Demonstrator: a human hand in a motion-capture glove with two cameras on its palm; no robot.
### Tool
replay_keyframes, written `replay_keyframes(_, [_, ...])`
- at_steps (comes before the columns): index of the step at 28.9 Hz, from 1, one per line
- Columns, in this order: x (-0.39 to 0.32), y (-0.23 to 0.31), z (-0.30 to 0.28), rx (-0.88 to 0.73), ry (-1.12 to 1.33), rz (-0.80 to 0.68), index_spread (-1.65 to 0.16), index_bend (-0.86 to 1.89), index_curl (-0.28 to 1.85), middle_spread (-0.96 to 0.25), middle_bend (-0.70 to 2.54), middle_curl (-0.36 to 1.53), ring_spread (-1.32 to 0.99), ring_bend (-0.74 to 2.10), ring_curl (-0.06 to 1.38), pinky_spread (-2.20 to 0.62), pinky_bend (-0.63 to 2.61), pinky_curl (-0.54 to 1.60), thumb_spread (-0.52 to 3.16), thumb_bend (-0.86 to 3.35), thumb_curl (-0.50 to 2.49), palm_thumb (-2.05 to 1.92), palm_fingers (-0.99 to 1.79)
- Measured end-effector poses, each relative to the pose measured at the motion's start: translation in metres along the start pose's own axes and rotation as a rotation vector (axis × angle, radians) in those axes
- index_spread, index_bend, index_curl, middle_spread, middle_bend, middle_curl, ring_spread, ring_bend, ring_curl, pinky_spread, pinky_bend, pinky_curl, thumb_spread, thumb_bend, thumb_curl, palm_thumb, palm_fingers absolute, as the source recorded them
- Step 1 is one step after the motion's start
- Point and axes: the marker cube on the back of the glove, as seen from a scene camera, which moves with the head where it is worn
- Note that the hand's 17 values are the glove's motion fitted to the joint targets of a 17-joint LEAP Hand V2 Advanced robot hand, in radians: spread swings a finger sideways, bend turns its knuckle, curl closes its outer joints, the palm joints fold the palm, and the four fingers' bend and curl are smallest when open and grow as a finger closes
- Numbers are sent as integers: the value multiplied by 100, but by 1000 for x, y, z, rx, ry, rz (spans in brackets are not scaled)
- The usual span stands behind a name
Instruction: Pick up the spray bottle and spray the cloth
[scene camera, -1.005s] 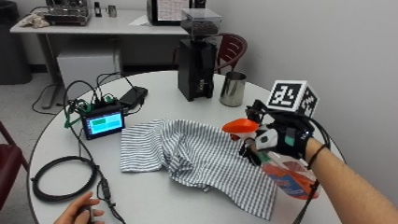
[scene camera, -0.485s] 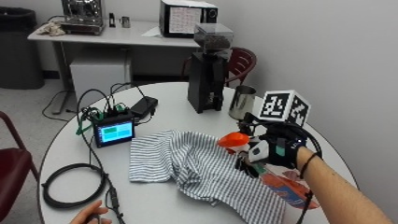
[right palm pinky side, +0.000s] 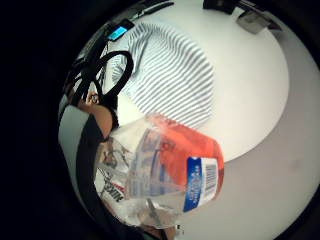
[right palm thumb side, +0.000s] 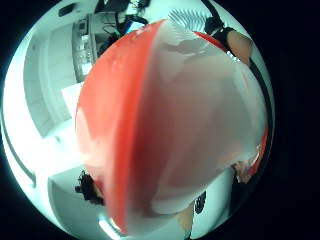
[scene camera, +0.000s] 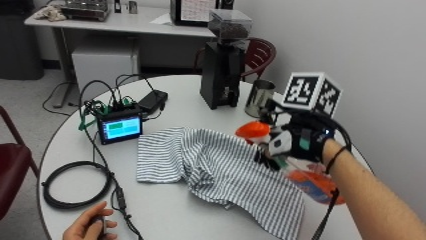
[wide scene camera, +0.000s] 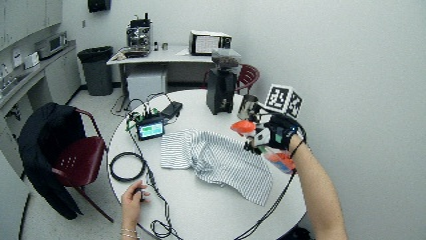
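While the spray bottle (scene camera: 293, 160) is held up off the table (scene camera: 186, 210) at the right of the outside view, the gloved right hand (scene camera: 303, 137) is seen curled round its neck, so the grip is read as grasping the bottle. The orange spray head (scene camera: 253, 131) is pointed left, toward the striped cloth (scene camera: 219, 170), which is spread across the middle of the frame. The clear body with its orange label (right palm pinky side: 175, 160) is shown close to the palm in the little-finger-side view, with the cloth beyond it.

Risks, as judged from here:
- Mist could be carried past the cloth onto the small screen unit (scene camera: 121, 127) and its wiring in the centre left, if the nozzle is aimed too high or too flat.
- The metal cup (scene camera: 261, 99) and black grinder (scene camera: 223, 62), just behind the hand in the upper centre, could be knocked if the wrist is swung back.
- The trigger cannot be seen, so whether a finger is placed on it cannot be told; a slipped squeeze would tilt the bottle.

Against the frame half a second earlier, the bottle is held a little higher and the head is turned more toward the cloth. The whole view is shifted too, so part of that is put down to camera motion. The cloth's lie is unchanged.
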Motion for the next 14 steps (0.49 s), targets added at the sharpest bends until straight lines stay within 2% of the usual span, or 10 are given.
replay_keyframes(4, [31, -11, 31, -67, -63, 13, -35, 0, 2, -11, 71, 53, -11, 81, 45, -6, 49, 37, 56, -3, 72, 99, 105])
replay_keyframes(11, [-27, 26, -46, 86, 28, -50, -35, 1, 2, -11, 71, 53, -11, 80, 45, -4, 48, 37, 56, -2, 73, 100, 104])
replay_keyframes(14, [-37, 27, -40, 90, 38, -31, -35, 0, 2, -11, 71, 53, -11, 80, 45, -5, 49, 37, 56, -3, 73, 99, 105])
